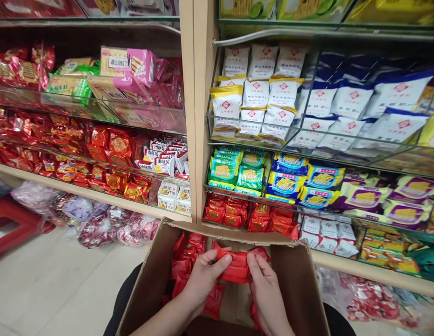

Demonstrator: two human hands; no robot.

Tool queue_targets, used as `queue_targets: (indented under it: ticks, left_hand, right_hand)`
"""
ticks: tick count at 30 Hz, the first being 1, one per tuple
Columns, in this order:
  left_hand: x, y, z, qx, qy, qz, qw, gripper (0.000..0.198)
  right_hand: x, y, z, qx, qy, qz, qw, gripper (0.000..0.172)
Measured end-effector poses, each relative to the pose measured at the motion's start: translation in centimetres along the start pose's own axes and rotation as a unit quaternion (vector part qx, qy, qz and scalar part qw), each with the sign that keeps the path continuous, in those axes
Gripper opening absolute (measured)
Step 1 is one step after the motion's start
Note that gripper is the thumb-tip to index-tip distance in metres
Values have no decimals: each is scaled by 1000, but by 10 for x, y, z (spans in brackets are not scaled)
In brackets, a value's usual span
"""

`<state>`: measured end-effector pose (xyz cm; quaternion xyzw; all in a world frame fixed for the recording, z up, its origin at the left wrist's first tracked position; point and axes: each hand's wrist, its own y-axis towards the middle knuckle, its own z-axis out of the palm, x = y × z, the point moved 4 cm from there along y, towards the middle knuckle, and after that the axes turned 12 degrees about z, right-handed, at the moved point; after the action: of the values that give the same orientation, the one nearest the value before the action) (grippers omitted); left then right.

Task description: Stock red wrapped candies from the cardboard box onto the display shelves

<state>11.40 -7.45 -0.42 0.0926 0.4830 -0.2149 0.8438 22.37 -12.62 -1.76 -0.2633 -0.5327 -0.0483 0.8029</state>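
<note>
Between my two hands is a red wrapped snack packet (234, 267), held just above the inside of an open cardboard box (290, 275). My left hand (205, 273) pinches its left end between thumb and fingers. At the right end, my right hand (265, 284) grips it the same way. More red packets (182, 268) lie in the box, mostly on the left side beneath my left hand, with a few partly hidden behind my right hand. Some bare cardboard shows at the bottom of the box.
Ahead stand shelves with clear-fronted bins: white milk-flavour packets (257, 95), green biscuit packs (250, 177), and red packets (226, 210) low down behind the box. A wooden upright (194, 116) divides the shelves. Plastic bags of snacks (100, 228) and a red stool (14, 228) are at floor level.
</note>
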Motion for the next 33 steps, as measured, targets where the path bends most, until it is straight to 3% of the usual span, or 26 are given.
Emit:
queue_targets:
  ticks: [3, 6, 9, 11, 13, 14, 16, 18, 20, 22, 24, 28, 33]
  left_hand:
    - [5, -4, -2, -29, -18, -19, 999, 28]
    - [7, -11, 3, -56, -64, -123, 989, 33]
    - [1, -16, 15, -24, -174, -195, 965, 27]
    - [-5, -13, 15, -52, -208, -158, 964, 15]
    - [-8, -10, 12, -81, -213, -121, 966, 30]
    - [-9, -9, 11, -81, -214, -111, 967, 36]
    - [-9, -8, 11, -64, -218, -102, 968, 42]
    - [-10, -8, 12, -56, -218, -87, 970, 44]
    - [-11, -8, 13, -58, -213, -72, 973, 44]
    - [-12, -9, 13, -59, -195, -57, 977, 41]
    - [-11, -9, 10, -58, -155, -53, 985, 36]
    - [-2, -12, 1, -67, -69, -72, 993, 26]
    - [3, -15, 1, -51, -74, -58, 994, 24]
  right_hand:
    - [0, 1, -3, -37, -54, -41, 997, 32]
    - [9, -6, -7, -86, -195, -181, 960, 25]
    - [17, -23, 0, -35, -320, -345, 882, 25]
    - [18, -37, 5, 22, -364, -404, 839, 30]
    - [17, -46, 7, 53, -374, -414, 828, 28]
    - [15, -48, 6, 48, -362, -400, 840, 25]
    - [12, -45, -1, 1, -302, -333, 893, 21]
    - [4, -35, -7, -39, -197, -209, 957, 24]
    - [-7, -24, -6, -6, -81, -73, 994, 31]
    - [-15, -16, 0, 49, 7, 23, 999, 36]
    - [-18, -12, 2, 67, 48, 60, 995, 38]
    - [-25, -11, -5, 31, 47, 47, 997, 41]
    - [-31, -13, -2, 91, 20, 63, 994, 39]
